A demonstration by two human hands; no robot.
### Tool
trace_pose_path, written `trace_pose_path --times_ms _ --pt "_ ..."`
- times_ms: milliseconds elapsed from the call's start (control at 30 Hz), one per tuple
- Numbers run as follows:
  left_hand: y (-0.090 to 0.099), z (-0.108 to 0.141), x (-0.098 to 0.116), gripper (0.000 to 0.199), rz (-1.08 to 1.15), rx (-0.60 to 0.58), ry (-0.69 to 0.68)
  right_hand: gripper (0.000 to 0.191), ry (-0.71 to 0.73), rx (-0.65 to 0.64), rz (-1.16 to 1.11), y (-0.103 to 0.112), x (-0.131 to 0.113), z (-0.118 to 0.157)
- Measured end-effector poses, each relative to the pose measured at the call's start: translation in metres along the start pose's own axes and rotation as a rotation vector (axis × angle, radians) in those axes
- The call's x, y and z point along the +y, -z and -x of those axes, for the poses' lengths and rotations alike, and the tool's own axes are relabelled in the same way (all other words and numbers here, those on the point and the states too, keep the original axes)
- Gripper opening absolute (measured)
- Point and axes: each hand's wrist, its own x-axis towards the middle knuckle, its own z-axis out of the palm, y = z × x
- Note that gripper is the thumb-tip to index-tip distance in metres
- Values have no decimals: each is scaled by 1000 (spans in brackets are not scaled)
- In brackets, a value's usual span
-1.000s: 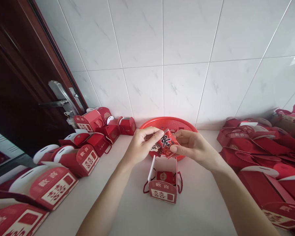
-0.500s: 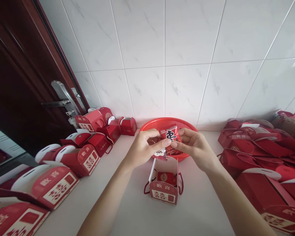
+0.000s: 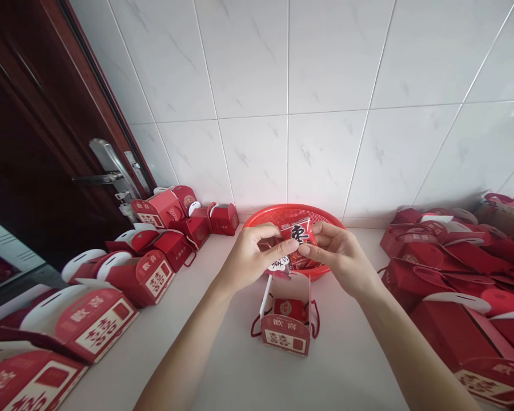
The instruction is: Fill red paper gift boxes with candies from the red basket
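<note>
My left hand (image 3: 257,254) and my right hand (image 3: 336,254) pinch a small red packet (image 3: 298,231) with a black character, one at each side. Below my left fingers shows a second packet (image 3: 280,265), white and dark with print. Both hands are over the front of a red plastic basket (image 3: 261,217), which has more red packets inside. Just in front of the basket stands a small open red box (image 3: 285,332) with dark red cord handles and a red item (image 3: 291,309) inside it.
Rows of red gift boxes (image 3: 148,274) stand on the left of the white table (image 3: 240,371). More red boxes (image 3: 449,325) are piled on the right. Behind are a tiled wall (image 3: 325,114) and, at left, a dark door with a metal handle (image 3: 111,171).
The red packet has shifted very slightly to the right and up between my fingers. Both hands have kept their grip, and the box and basket stand where they were.
</note>
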Motion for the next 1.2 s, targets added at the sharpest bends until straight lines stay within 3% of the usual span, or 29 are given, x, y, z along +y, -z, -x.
trace_pose_path --times_ms 167,367,467,600,933,1200 --pt "2 1 -1 21 11 -43 0 25 14 -3 -27 -2 1 0" --pt "7 1 1 38 -116 -91 30 23 42 -128 105 4 -5 0" --pt "9 2 2 32 -117 -170 69 24 69 -131 195 8 -9 1" --pt "9 4 -2 25 -150 -267 119 23 96 -64 223 8 -10 2" --pt "4 3 -3 37 -140 -353 115 27 137 181 196 2 -9 1" --pt "4 1 -6 37 -75 -387 110 30 24 184 73 7 -7 3"
